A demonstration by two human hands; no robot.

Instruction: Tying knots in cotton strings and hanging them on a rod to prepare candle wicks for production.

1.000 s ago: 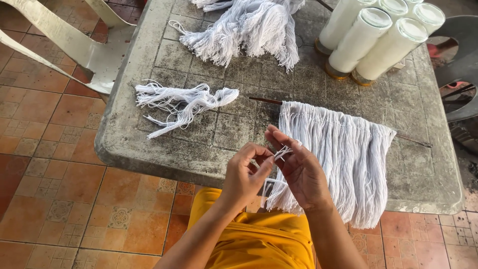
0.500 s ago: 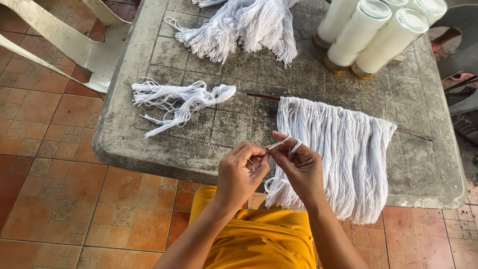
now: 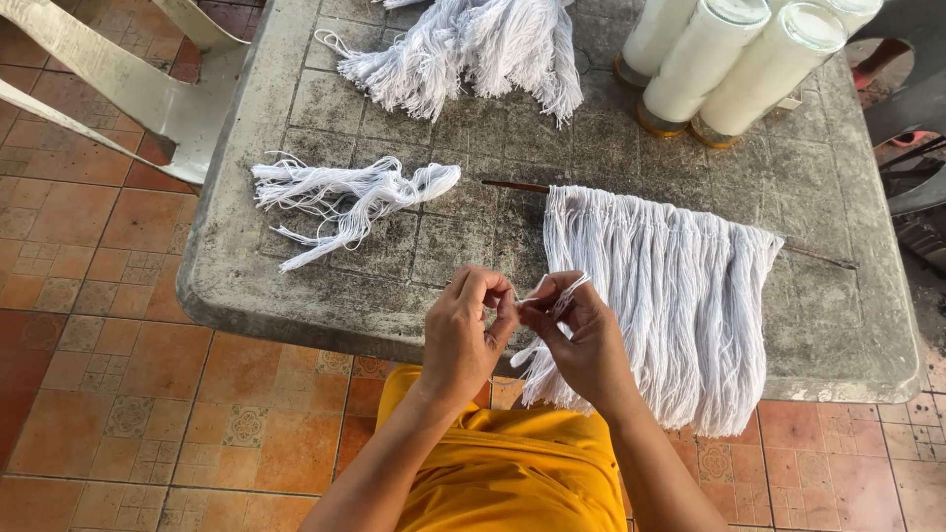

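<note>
Nearest you, your lap in yellow cloth (image 3: 512, 473) fills the bottom edge, and your forearms rise from it, cut off at the frame. Your left hand (image 3: 466, 335) is curled nearly shut, thumb and forefinger pinched on a thin white strand (image 3: 540, 292). Your right hand (image 3: 583, 340) faces it, fingers bent close, gripping the same strand's looped end (the exact knot or twist between your fingertips is too small to make out). Both hands hover at the near edge of the table (image 3: 325, 286), just in front of the left side of the fringe.

That fringe of white cotton threads (image 3: 670, 296) hangs from a thin dark stick (image 3: 512, 186) lying across the table; its lower ends spill over the table's edge, and your right hand hides part of its corner. The stick's far end pokes out at the right.

The table is rough grey concrete, stained and scored in a square grid, with rounded corners. To the left lies a loose bundle of cut threads (image 3: 345, 197), tangled and limp. Farther back a bigger heap of white yarn (image 3: 473, 54) is cut off by the top edge.

At the far right stand tall white candles in clear glass cylinders (image 3: 729, 64), tops partly out of view, no labels visible. A pale plastic chair (image 3: 118, 89) stands on terracotta floor tiles (image 3: 118, 394).
</note>
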